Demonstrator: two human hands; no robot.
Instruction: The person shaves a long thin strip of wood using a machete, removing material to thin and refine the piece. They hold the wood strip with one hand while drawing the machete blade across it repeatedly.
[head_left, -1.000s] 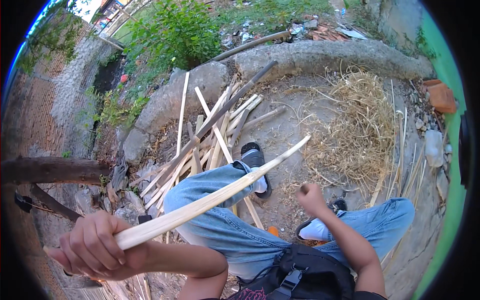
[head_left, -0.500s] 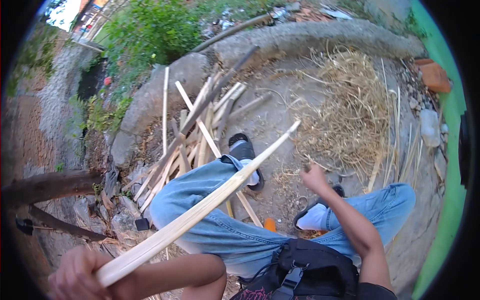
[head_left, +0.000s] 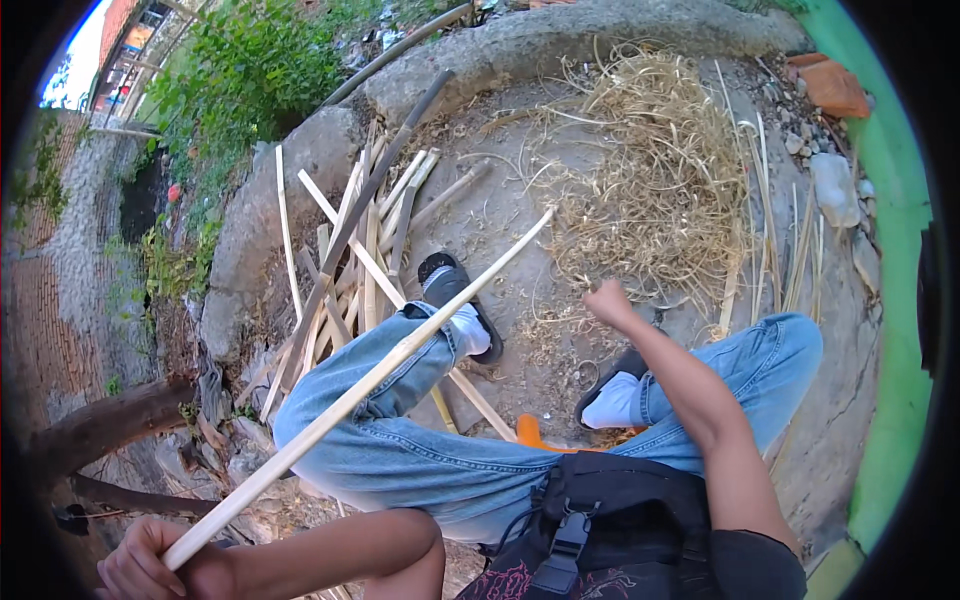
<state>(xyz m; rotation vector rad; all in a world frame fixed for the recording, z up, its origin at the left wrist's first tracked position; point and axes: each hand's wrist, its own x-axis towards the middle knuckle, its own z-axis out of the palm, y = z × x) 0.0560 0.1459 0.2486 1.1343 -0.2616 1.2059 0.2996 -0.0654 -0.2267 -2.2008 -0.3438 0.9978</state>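
In my left hand (head_left: 165, 560), at the lower left, is the thick end of a long pale bamboo strip (head_left: 345, 413). The fingers are wrapped round it. The strip slants up across my left knee, and its narrow tip lies near the edge of a heap of curly shavings (head_left: 665, 185). My right hand (head_left: 608, 303) is closed in front of that heap, to the right of the strip's tip and apart from it. A small dark bit shows at its fingers, but I cannot make out what it holds.
Split strips and dark poles (head_left: 350, 215) lie piled beyond my left foot. A low stone kerb (head_left: 560, 45) curves along the back. Thin strips (head_left: 765, 210), a white block (head_left: 833, 190) and an orange brick (head_left: 828, 85) are by the green wall (head_left: 900, 250).
The strip has turned in my left hand and shows a narrower side. The whole view has shifted slightly, so most things sit higher and further left. My right hand stays closed near the shavings.
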